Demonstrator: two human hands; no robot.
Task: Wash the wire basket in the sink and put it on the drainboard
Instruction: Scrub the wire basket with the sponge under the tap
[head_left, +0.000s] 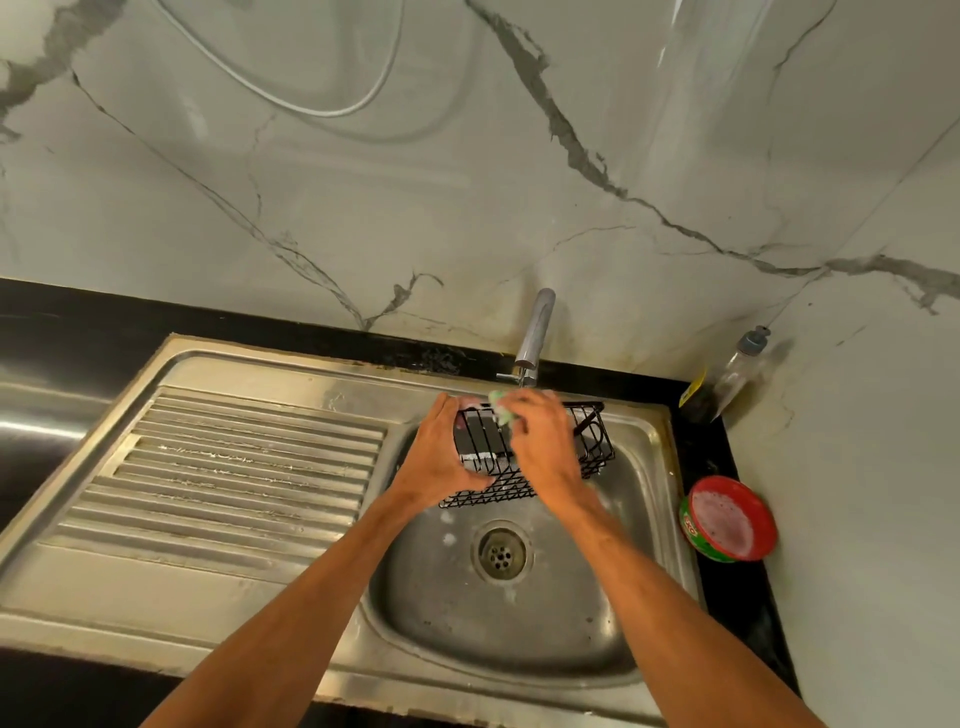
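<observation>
Wire basket (592, 441) is held tilted over the sink (519, 623), under the tap (537, 322). My left grip (441, 452) clasps its left end; my right grip (540, 447) pinches a green sponge (501, 410) against the rim. I'd brace firmly and scrub along each wire, turning it to reach corners.

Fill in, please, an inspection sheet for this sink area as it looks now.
Surface: steel sink, suds in its bowl; ribbed drainboard with wet streaks.
Job's things: black wire basket, soapy, held over the bowl beneath the tap.
Clutter: red soap tub and clear bottle on the black counter, right side.
Grippers: left hand grips the basket's end; right hand presses a green scrubber against it.
Cables: pale loop on the wall; hose or reflection, cannot tell.
Surroundings: glossy marble-look wall.
</observation>
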